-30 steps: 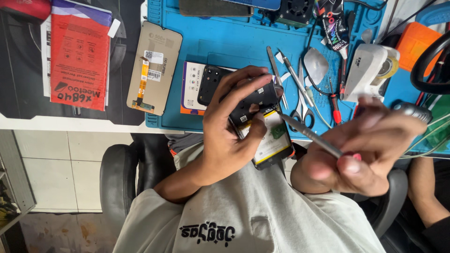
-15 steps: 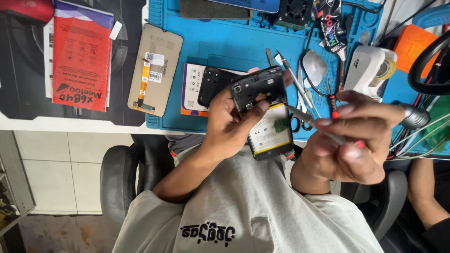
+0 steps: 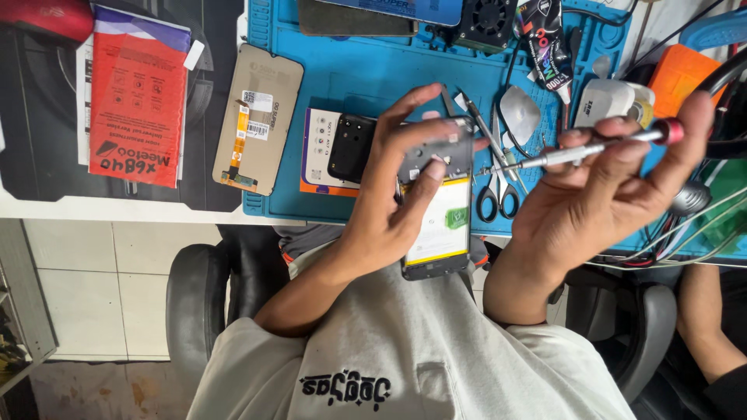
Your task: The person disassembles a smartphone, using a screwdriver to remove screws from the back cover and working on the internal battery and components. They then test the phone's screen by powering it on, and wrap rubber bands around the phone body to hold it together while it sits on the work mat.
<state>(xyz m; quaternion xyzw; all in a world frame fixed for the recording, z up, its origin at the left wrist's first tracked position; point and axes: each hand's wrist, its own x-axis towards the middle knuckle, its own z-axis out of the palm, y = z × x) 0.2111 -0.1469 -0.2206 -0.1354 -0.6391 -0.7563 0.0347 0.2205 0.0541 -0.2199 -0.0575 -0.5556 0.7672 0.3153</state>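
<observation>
left hand [image 3: 389,206]: grip clenched on the opened phone [image 3: 437,208], thumb across the dark upper frame, fingers behind it
opened phone: held over the lap at the bench's [image 3: 117,204] near edge, back off, battery with a green sticker facing up, top end pointing away
right hand [image 3: 615,190]: grip grasping a screwdriver [image 3: 580,153], pinched between thumb and fingers, red cap toward the palm side
screwdriver: lies roughly level, tip at the phone's upper right edge; cannot tell if it touches a screw
scissors [image 3: 498,175]: on the blue mat [image 3: 358,66], just beyond the phone, black handles toward the person
back cover [image 3: 352,148]: dark, on a white card, left of the phone
display panel [image 3: 259,117]: beige, with flex cable, at the mat's left edge
red packet [image 3: 136,101]: far left, off the mat
small fan [image 3: 489,17]: far edge of the mat
</observation>
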